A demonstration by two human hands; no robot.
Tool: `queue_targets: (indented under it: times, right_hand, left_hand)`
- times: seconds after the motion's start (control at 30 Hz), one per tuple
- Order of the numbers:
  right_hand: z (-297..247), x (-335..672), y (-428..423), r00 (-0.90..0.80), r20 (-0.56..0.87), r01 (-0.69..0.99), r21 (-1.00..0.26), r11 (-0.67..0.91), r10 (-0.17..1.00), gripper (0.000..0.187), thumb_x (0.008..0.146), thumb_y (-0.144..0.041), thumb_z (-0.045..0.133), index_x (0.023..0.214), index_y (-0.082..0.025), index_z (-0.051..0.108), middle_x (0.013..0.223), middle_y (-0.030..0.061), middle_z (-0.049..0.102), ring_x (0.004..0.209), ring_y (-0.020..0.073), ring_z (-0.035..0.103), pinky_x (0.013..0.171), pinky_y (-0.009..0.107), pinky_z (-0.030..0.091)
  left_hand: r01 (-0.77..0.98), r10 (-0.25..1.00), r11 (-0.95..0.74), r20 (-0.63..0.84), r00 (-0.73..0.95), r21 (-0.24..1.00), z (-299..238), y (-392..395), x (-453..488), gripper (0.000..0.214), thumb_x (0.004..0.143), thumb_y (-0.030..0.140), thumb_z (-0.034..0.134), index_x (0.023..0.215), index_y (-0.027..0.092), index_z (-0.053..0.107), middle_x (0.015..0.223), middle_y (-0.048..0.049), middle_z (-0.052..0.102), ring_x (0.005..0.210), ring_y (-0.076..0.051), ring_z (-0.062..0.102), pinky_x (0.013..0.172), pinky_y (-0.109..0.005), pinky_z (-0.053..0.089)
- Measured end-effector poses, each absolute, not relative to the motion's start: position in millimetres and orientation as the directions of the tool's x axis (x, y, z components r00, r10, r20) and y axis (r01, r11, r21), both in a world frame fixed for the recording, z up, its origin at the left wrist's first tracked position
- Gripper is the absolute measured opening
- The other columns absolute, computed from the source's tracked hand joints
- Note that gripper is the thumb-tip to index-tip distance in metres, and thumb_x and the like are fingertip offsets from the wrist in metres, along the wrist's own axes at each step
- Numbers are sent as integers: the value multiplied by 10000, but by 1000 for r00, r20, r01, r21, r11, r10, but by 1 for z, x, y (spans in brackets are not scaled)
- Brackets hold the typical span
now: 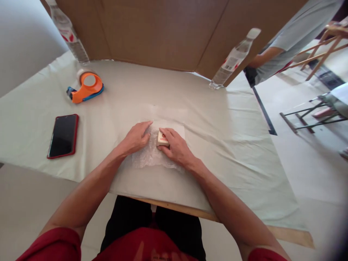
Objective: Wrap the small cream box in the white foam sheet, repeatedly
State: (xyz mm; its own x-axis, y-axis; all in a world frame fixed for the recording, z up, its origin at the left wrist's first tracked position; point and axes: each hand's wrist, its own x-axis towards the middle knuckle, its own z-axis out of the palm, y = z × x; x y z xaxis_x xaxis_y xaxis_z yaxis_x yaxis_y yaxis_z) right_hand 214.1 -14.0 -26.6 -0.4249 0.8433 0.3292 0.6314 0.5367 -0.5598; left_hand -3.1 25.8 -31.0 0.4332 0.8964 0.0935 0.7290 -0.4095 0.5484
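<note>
A small cream block with red print (pixel 162 138) lies on a sheet of clear bubble wrap (pixel 149 156) spread over the cloth-covered table (pixel 217 145). My right hand (pixel 176 148) covers the block's right side, fingers curled round it. My left hand (pixel 136 137) lies flat on the bubble wrap just left of the block, fingers stretched forward and pressing the sheet down.
A red-cased phone (pixel 63 136) lies at the left, an orange tape dispenser (pixel 86 87) behind it. Two water bottles (pixel 70 32) (pixel 233 58) stand against a brown cardboard screen (pixel 163 32). Another person's arm (pixel 265 56) and wooden and metal frames (pixel 310 116) are at the right.
</note>
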Motion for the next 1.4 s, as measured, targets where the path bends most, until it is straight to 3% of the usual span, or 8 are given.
queue_targets:
  times: [0.13,0.47,0.67,0.77,0.9,1.1,1.23,1.4]
  right_hand:
    - [-45,220,-13,-424,306,592,-619,517,852,664,868,-271,657,1488,-222,425,1451,161,563,1336,322,545,1115,523,454]
    - [-44,224,-12,-431,272,557,-669,491,860,596,871,-292,660,1439,-239,488,1429,129,613,1305,304,586,1103,512,463]
    - [-49,223,-15,-419,281,577,-652,492,864,625,884,-297,629,1479,-244,446,1435,144,601,1316,318,569,1111,538,446]
    - [-50,226,-15,-415,268,558,-680,476,869,702,853,-267,641,1513,-243,401,1447,153,585,1293,318,579,1092,533,460]
    - [-46,231,-13,-421,222,491,-759,427,879,783,818,-233,658,1541,-251,358,1455,152,576,1274,302,595,1085,511,469]
    - [-35,242,-7,-466,114,351,-887,302,877,737,830,-417,737,1491,-276,443,1465,128,572,1293,287,593,1109,496,465]
    - [-34,245,-4,-467,74,276,-934,225,881,655,830,-493,739,1411,-272,531,1442,110,592,1293,273,597,1117,477,469]
    - [-38,239,-6,-424,118,310,-912,267,898,684,797,-390,758,1416,-237,514,1432,132,596,1285,270,605,1116,477,467]
  left_hand:
    - [722,903,-411,136,408,557,-34,31,-5,470,843,182,445,1272,162,637,1350,-106,668,1267,-258,587,1129,-446,440]
    - [735,884,-460,179,432,499,-36,29,-3,406,819,139,481,1164,177,691,1309,-111,680,1238,-278,601,1121,-469,439]
    - [679,903,-429,302,305,596,-22,21,1,225,820,199,538,976,198,700,1116,-87,749,1096,-257,666,1021,-445,493]
    - [556,847,-532,386,366,639,-2,12,1,96,822,265,575,795,211,649,942,-48,743,985,-229,675,986,-411,482]
    - [449,738,-626,299,605,637,19,2,-2,186,821,392,659,765,218,626,823,-20,688,866,-204,621,918,-386,452]
    - [470,628,-714,177,758,519,25,-4,-9,444,714,611,794,909,228,683,915,-47,647,948,-245,550,917,-389,428]
    - [550,622,-743,90,778,381,30,-15,-19,453,719,554,817,1010,228,695,946,-59,634,945,-260,553,913,-413,442]
    - [626,635,-765,18,772,154,29,-41,-10,416,705,436,848,999,184,696,1032,-116,639,989,-308,553,908,-468,466]
